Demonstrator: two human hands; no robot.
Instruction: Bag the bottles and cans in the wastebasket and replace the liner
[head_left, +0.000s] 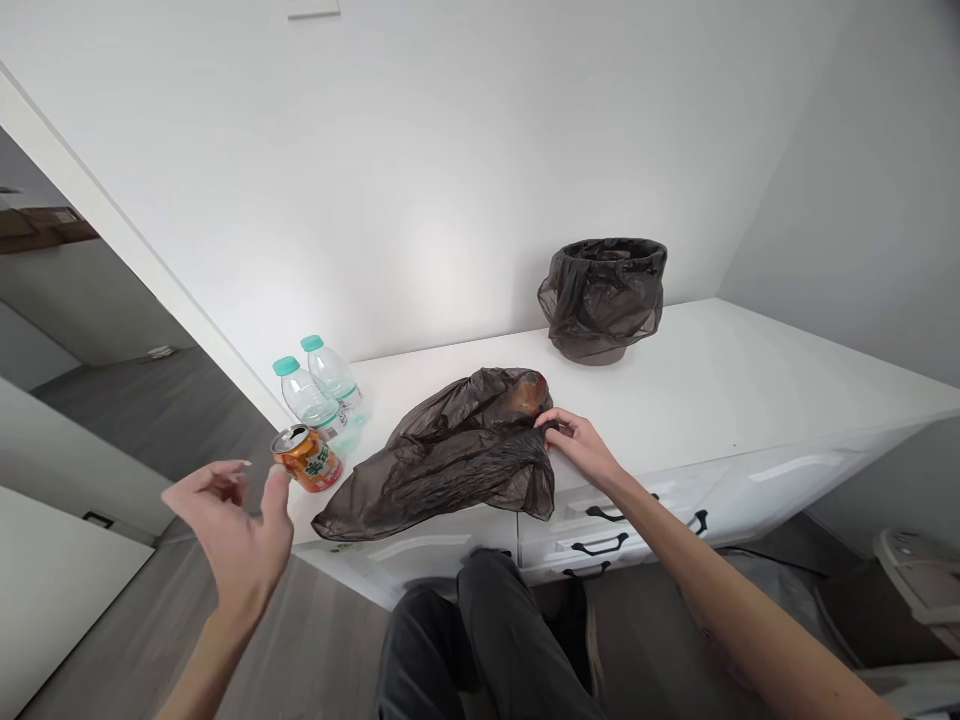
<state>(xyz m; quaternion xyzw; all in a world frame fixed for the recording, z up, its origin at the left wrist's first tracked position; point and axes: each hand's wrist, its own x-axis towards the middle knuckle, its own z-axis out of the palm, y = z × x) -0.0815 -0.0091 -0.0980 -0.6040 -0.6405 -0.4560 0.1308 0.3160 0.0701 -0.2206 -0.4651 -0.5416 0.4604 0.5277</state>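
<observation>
An orange drink can [309, 462] stands upright at the left end of the white cabinet top, its opening showing on top. My left hand [240, 520] is just left of the can, fingers and thumb apart, holding nothing. A black plastic bag [450, 455] lies across the front of the cabinet top and hangs a little over its edge. Something orange-brown shows through the thin plastic at the bag's right end. My right hand [574, 443] pinches the bag there between thumb and fingers. Two clear bottles [307, 400] with teal caps stand behind the can.
A bin [606, 300] lined with a black bag stands at the back right, near the wall. Drawers with black handles [600, 545] form the cabinet front [450, 540]. To the left is a mirror or opening [97, 300] with a white frame. My legs are below the front edge.
</observation>
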